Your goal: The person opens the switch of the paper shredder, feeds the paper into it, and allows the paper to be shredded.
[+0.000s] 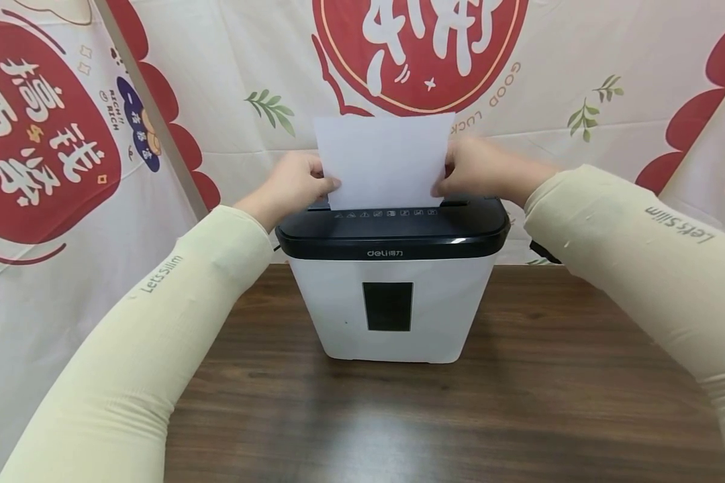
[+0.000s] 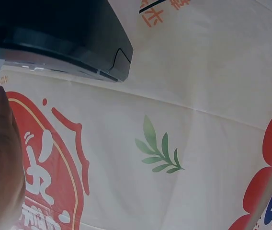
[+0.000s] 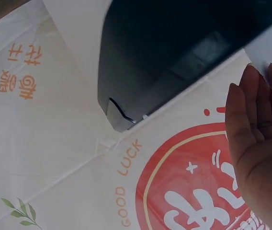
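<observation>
A white sheet of paper (image 1: pixel 387 161) stands upright at the top of a paper shredder (image 1: pixel 393 295), its lower edge at the slot in the black lid (image 1: pixel 393 231). My left hand (image 1: pixel 293 184) pinches the sheet's left edge between thumb and fingers, just above the lid. On the opposite edge, my right hand (image 1: pixel 489 169) pinches the paper low down. The right wrist view shows the right fingers (image 3: pixel 251 96) behind the sheet and the thumb in front, close to the shredder's dark top. Only part of the left hand (image 2: pixel 2 158) appears in the left wrist view.
The shredder's white bin has a dark window (image 1: pixel 388 306) and stands on a brown wooden table (image 1: pixel 362 416). Right behind it hangs a white cloth (image 1: pixel 229 100) with red prints and green leaves. Another printed cloth (image 1: pixel 151 208) hangs on the left.
</observation>
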Action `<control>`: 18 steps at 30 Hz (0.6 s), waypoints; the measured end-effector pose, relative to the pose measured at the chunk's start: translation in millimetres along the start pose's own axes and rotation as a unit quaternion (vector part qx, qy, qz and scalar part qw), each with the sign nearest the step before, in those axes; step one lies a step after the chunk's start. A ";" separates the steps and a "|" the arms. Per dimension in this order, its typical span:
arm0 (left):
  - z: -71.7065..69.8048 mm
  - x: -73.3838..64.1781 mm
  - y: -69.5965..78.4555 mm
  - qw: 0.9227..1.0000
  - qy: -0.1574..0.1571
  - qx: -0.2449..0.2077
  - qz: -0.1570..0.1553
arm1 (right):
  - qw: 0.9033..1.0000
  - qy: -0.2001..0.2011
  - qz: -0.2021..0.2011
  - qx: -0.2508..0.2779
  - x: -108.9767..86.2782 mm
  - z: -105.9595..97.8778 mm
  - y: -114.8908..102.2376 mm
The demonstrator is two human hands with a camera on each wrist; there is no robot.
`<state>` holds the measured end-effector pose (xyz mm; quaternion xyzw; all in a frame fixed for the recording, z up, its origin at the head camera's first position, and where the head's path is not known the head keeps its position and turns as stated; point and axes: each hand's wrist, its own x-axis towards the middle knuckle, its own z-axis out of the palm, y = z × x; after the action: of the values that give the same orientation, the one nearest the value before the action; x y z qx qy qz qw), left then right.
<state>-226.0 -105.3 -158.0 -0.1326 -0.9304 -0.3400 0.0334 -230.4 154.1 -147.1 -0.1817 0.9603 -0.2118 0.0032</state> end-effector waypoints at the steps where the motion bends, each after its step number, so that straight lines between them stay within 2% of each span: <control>1: 0.5 0.0 -0.2 1.000 -0.002 0.001 -0.001 | 1.000 -0.001 -0.001 -0.003 0.3 0.4 0.9; 11: 2.4 -1.1 0.2 1.000 0.000 0.017 0.007 | 1.000 -0.003 0.014 -0.004 0.9 0.2 1.0; 18: 4.5 -0.4 -0.8 0.999 0.004 0.034 0.013 | 1.000 0.001 0.002 0.002 -1.2 1.0 2.0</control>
<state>-225.7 -103.2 -162.0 -0.1424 -0.9394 -0.3085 0.0460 -229.9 155.8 -148.9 -0.1794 0.9603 -0.2135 0.0035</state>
